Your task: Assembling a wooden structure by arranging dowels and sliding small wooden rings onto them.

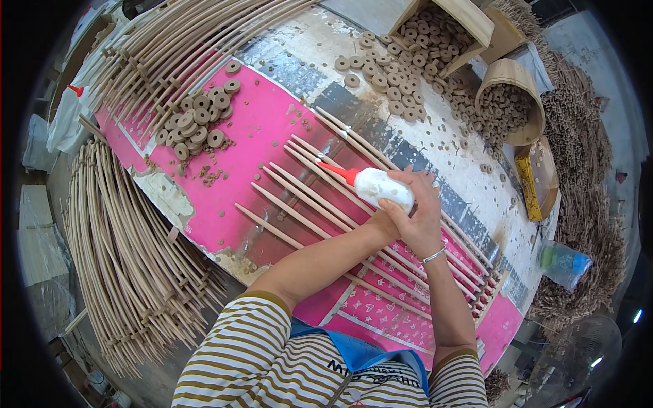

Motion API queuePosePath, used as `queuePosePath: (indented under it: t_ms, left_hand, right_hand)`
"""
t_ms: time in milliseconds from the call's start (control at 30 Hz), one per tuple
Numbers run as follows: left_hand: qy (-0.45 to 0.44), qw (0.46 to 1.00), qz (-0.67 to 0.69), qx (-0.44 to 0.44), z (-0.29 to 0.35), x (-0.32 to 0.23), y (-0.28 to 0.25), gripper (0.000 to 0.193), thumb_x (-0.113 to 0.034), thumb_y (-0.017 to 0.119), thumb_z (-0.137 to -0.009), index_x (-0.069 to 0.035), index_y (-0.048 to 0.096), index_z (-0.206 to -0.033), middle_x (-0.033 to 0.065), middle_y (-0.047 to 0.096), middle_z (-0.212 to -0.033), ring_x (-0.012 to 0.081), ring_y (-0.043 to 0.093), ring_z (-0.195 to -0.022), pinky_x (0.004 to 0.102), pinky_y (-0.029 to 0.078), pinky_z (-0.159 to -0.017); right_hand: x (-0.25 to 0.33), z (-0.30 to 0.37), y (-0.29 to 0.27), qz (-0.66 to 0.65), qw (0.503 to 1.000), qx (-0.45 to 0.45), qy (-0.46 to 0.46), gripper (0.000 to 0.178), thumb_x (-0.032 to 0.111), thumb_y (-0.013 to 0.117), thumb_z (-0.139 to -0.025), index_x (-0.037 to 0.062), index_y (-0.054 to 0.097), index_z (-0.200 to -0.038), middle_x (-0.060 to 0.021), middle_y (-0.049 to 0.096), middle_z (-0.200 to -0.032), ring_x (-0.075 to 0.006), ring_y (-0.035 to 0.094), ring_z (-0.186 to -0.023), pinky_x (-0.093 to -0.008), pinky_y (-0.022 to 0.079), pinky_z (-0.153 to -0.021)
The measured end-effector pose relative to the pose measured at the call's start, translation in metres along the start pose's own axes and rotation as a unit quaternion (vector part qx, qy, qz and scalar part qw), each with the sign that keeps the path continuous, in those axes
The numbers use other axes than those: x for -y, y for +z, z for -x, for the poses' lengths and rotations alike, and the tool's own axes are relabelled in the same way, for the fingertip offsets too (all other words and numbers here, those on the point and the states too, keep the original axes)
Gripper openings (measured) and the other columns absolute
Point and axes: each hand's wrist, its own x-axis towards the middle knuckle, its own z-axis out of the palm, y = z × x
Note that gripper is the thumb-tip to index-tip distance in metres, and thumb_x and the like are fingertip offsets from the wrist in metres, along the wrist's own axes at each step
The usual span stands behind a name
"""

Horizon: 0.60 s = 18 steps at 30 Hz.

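Observation:
My right hand (420, 212) is wrapped round a white squeeze bottle (383, 188) with a red nozzle, tilted over the table so that the nozzle (337, 171) points left, above a row of thin wooden rods (299, 187). My left hand (388, 224) reaches in under the bottle and the right hand; its fingers are mostly hidden, so its grip does not show. The rods lie side by side on a pink sheet, their tapered ends towards the upper left. Their other ends meet a slotted wooden rack (491, 297) at the lower right.
Wooden discs with holes are heaped on the pink sheet (198, 122) and near an open wooden box (469, 30). A round tub (510, 102) holds smaller rings. Bundles of rods (136, 251) stand left. A plastic bag (563, 265) sits by the right edge.

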Motion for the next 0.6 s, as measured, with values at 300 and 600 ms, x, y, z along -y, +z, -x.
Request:
queuePosePath:
  t_ms: [300,600]
  left_hand:
    - [0.008,0.997,-0.057,0.046,-0.001,-0.012,-0.018,0.055,-0.034,0.061,-0.100,-0.010,0.051,-0.149,0.0199,0.048,-0.155,0.0372,0.041,-0.149,0.0526,0.028,-0.125]
    - [0.012,0.989,-0.117,0.088,0.002,-0.027,-0.033,0.057,-0.033,0.060,-0.101,-0.009,0.049,-0.151,0.0205,0.045,-0.158,0.0377,0.039,-0.151,0.0541,0.026,-0.126]
  right_hand:
    - [0.009,0.008,-0.001,-0.038,0.999,-0.009,0.026,0.044,0.013,0.085,-0.079,0.0056,0.069,-0.120,-0.0126,0.070,-0.114,-0.0323,0.065,-0.106,-0.0408,0.050,-0.096]
    - [0.005,0.006,0.006,-0.023,1.000,-0.010,0.000,0.042,0.012,0.084,-0.080,0.0057,0.070,-0.120,-0.0128,0.071,-0.114,-0.0323,0.066,-0.108,-0.0414,0.050,-0.097]
